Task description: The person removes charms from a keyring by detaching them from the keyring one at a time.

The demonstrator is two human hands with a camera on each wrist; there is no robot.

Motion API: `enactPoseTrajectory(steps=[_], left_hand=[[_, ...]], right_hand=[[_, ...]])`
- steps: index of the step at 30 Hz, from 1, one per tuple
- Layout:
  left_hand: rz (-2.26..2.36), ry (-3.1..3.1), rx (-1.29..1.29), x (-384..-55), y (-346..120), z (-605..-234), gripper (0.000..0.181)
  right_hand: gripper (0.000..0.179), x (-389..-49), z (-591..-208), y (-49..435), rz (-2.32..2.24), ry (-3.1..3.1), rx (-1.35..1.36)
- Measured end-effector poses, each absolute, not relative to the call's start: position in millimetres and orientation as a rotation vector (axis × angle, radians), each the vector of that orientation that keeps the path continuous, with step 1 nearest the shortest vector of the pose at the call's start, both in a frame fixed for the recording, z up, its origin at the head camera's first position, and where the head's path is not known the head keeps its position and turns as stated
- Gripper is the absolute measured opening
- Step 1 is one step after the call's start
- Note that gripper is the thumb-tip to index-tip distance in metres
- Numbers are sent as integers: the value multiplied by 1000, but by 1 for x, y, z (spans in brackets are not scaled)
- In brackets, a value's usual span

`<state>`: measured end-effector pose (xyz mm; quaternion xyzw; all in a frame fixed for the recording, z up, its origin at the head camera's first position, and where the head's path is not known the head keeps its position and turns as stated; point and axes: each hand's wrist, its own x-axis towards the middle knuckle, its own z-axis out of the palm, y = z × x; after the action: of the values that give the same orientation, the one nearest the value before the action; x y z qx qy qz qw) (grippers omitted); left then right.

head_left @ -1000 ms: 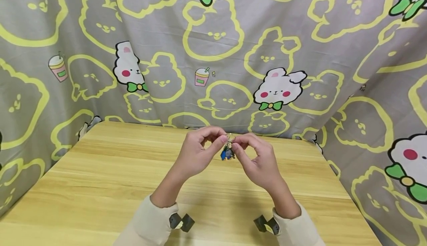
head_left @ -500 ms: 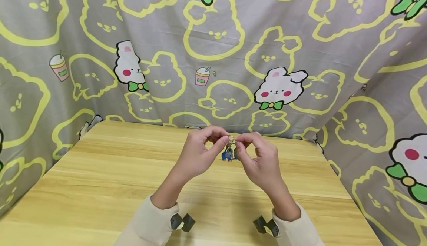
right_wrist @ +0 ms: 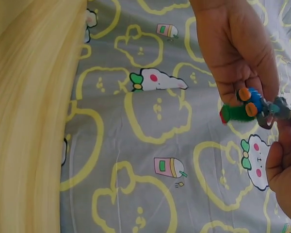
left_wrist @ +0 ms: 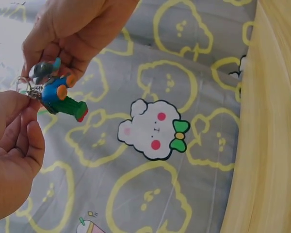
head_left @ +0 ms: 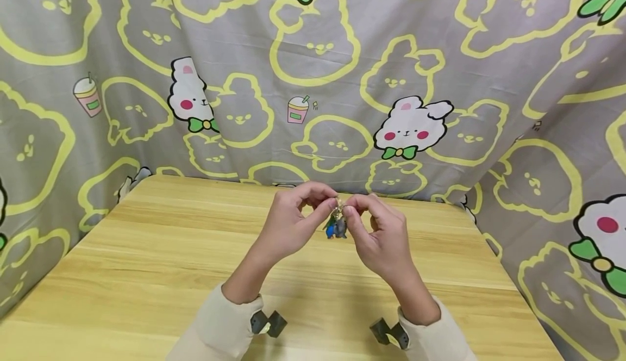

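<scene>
A metal key ring [left_wrist: 22,83] with small figure charms is held up above the table by both hands. In the head view, my left hand [head_left: 292,222] pinches the ring between thumb and index finger. Opposite it, my right hand [head_left: 380,233] pinches by the ring's other side; its exact hold is hidden behind the fingers. Below the fingertips dangle a blue charm [left_wrist: 53,93] with orange feet, a green charm [left_wrist: 70,108] with a red end, and a grey charm [head_left: 340,229]. Short metal chain links [left_wrist: 35,91] join them to the ring.
A light wood-grain table [head_left: 293,296] lies beneath the hands. Grey curtains [head_left: 235,51] printed with yellow outlines and white rabbits surround its back and sides. Small black cameras [head_left: 268,324] sit at both cream sleeve cuffs [head_left: 222,317].
The charms have swung and turned between the fingertips, with the grey one shifting beside the blue one. Both hands stay nearly in place, the right fingers adjusting slightly near the ring.
</scene>
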<state>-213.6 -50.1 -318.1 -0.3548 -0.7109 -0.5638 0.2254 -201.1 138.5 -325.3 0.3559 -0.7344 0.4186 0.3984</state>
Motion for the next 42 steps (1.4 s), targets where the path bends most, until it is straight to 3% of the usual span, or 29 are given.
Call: enactPoseTrajectory(steps=[15, 42], left_hand=[[-1681, -1953, -1002, -212, -50, -316, 6], [-1886, -1962, -1006, -211, -49, -320, 5]], right_hand=[[4, -195, -324, 133, 1287, -1841, 927], [11, -199, -328, 136, 1273, -1836, 851]])
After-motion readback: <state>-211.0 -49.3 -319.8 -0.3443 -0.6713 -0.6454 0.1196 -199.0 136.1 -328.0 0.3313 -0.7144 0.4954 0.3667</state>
